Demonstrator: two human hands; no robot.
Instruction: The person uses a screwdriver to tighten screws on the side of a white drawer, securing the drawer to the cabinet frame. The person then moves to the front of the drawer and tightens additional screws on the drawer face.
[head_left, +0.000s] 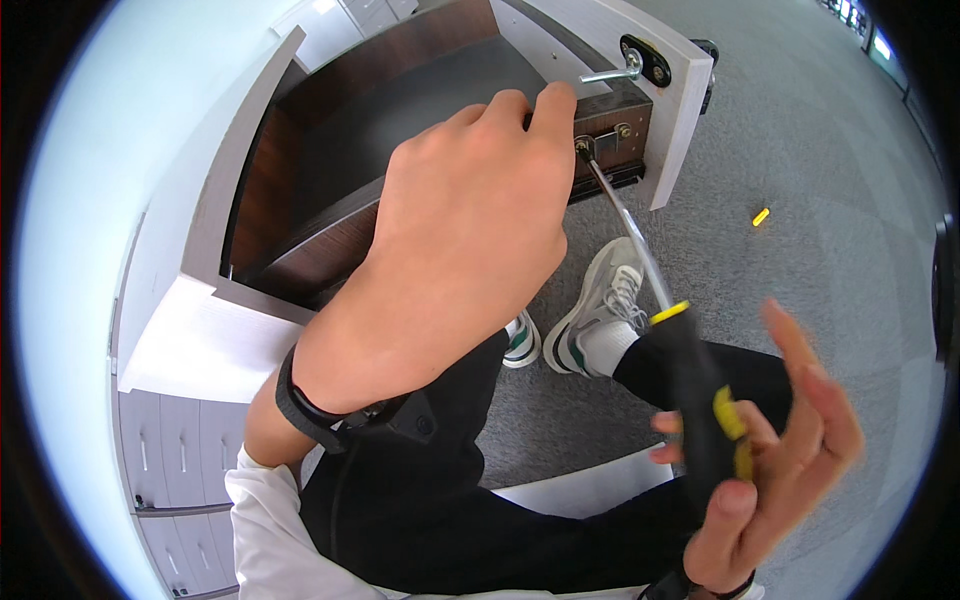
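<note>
A pulled-out dark brown drawer (310,243) with a pale front panel (675,130) is before me. My left hand (480,190) lies over its near side, fingers curled over the top edge; the fingertips are hidden. Beside them, a small metal bracket with brass-coloured screws (624,131) sits on the drawer's outer side near the front panel. In my right hand (790,460) is a screwdriver (695,400) with a black and yellow handle. Its fingers are partly around the handle, with the index finger stretched out. The screwdriver's tip meets a screw at the bracket, by my left fingertips.
A bent silver rod (612,73) on a black plate juts from the front panel's inner face. The pale cabinet body (215,335) stands at left. On the grey carpet lies a small yellow cylinder (760,217). My shoe (600,300) is below the drawer.
</note>
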